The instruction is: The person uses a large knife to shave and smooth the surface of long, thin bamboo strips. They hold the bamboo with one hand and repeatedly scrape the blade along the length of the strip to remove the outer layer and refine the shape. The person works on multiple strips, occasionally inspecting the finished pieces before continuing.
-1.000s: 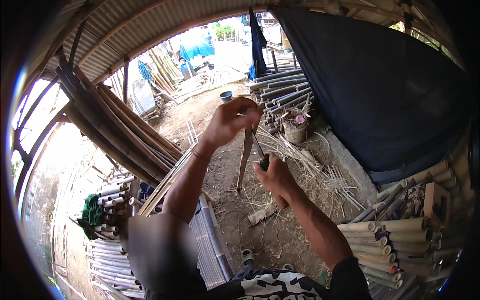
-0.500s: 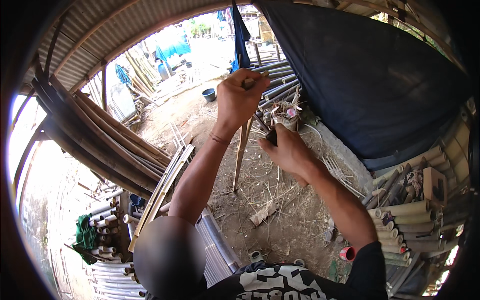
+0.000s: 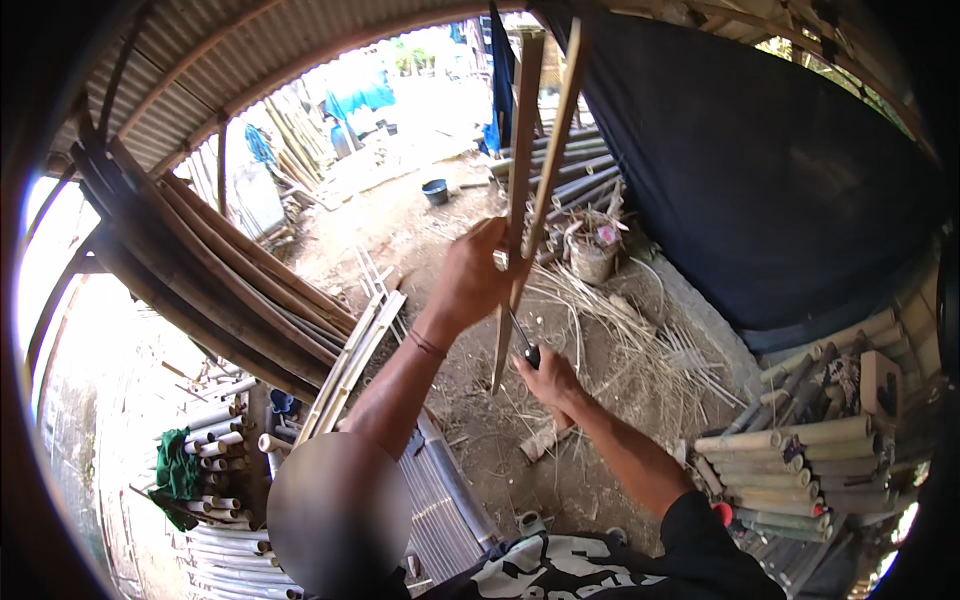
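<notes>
My left hand is closed around a bamboo strip, which stands nearly upright and reaches far above the fist. A second length of bamboo spreads away from it toward the top; both meet at the grip. A tapered end hangs below the fist. Lower and to the right, my right hand is wrapped around the dark handle of a knife. Its narrow blade points up toward the bamboo just under my left hand. Whether the blade touches the bamboo, I cannot tell.
Long bamboo poles lean at the left. Pale strips lie beside them. Cut bamboo is stacked at the right and lower left. A dark sheet hangs far right. Shavings litter the ground near a filled bucket.
Both hands have come lower and nearer to me. The bamboo now rises high above my left fist, its two lengths spread apart. My right hand keeps hold of the knife.
</notes>
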